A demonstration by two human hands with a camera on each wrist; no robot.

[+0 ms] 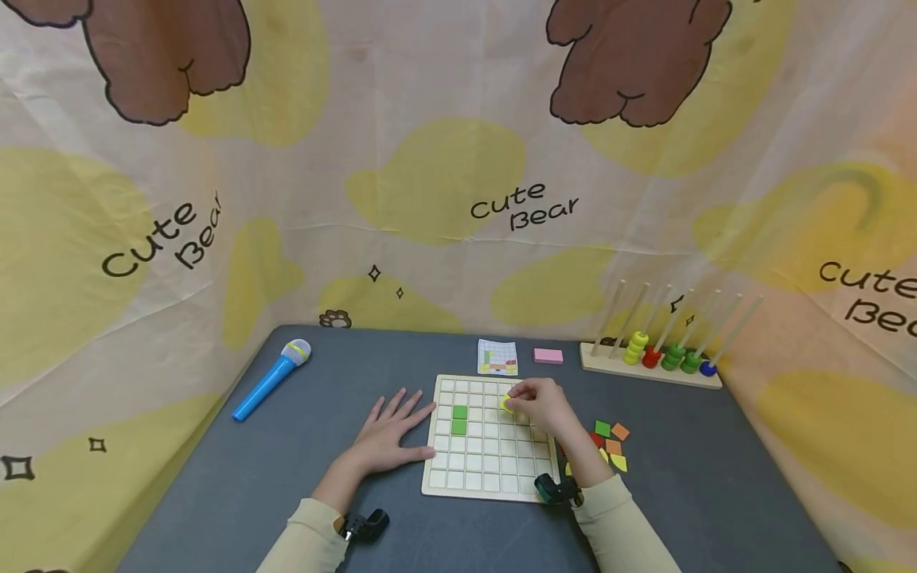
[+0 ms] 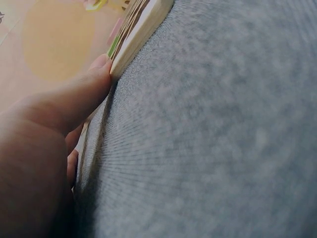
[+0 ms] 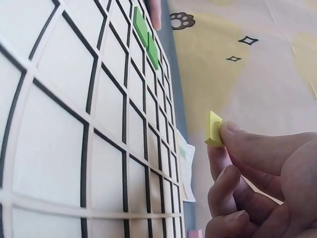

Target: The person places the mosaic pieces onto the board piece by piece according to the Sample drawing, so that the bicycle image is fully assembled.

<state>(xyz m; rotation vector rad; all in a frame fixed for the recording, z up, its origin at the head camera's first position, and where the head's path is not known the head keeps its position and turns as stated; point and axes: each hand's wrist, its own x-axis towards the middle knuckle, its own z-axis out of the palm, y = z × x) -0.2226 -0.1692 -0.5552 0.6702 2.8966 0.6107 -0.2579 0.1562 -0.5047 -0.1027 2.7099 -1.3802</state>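
A white wooden grid board (image 1: 475,462) lies on the dark table, with two green square tiles (image 1: 459,420) set one behind the other in its left part. My left hand (image 1: 387,437) rests spread on the table at the board's left side, thumb and fingertips touching its edge. Over the board's far right part, my right hand (image 1: 546,404) pinches a small yellow tile (image 3: 214,130) between thumb and forefinger, raised off the grid. One corner of that tile looks rounded in the head view, though the fingers partly cover it.
Loose green, orange, red and yellow tiles (image 1: 613,447) lie right of the board, partly behind the right forearm. Behind it are a printed pattern card (image 1: 497,357) and a pink block (image 1: 548,356). A bead-peg stand (image 1: 650,368) is at back right, a blue microphone (image 1: 271,382) at left.
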